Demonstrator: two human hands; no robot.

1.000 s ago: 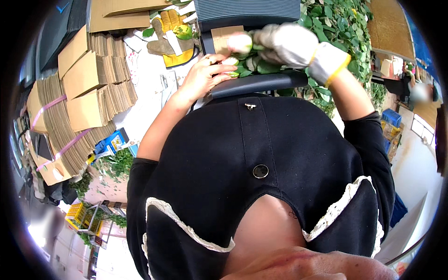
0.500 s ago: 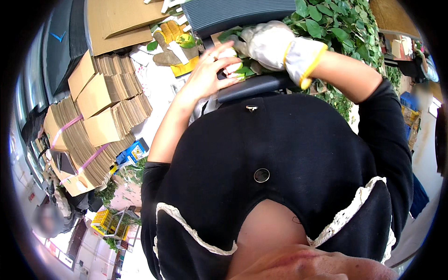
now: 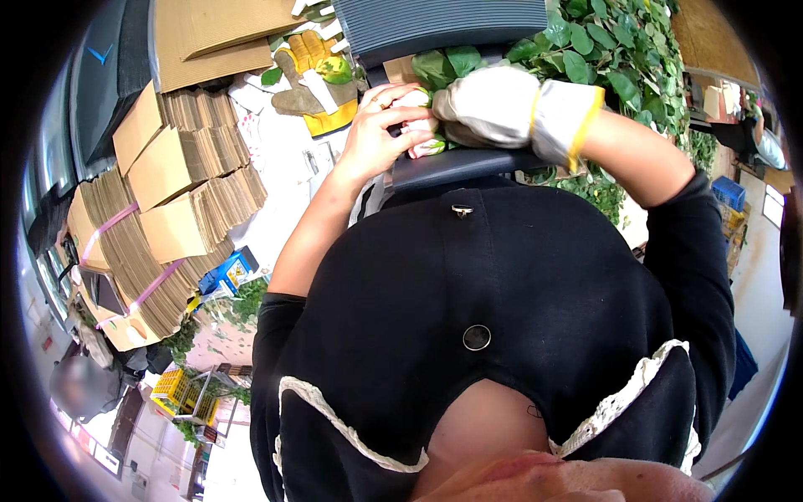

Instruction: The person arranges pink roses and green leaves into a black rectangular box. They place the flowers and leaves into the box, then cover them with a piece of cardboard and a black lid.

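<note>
Near the ribbed black panel (image 3: pixel 443 29), your bare left hand (image 3: pixel 376 132) gripped pink-and-white rosebuds (image 3: pixel 429 148); whether your gloved right hand (image 3: pixel 489 105) gripped anything, I couldn't tell.

Strong light on white worktable (image 3: pixel 288 180). Beyond its near left corner: pinkish area (image 3: pixel 219 339) strewn with leaf scraps, floor or tabletop unclear; farther out, metal rack (image 3: pixel 203 402), yellow crate (image 3: pixel 171 390), pale wall (image 3: pixel 155 450), small bright pane (image 3: pixel 106 459). Past worktable's right side: brown board (image 3: pixel 719 38), blue crate (image 3: pixel 728 193), white panel (image 3: pixel 774 205), possibly window. Nearer, pale expanse (image 3: pixel 757 393), wall or floor unclear.
</note>
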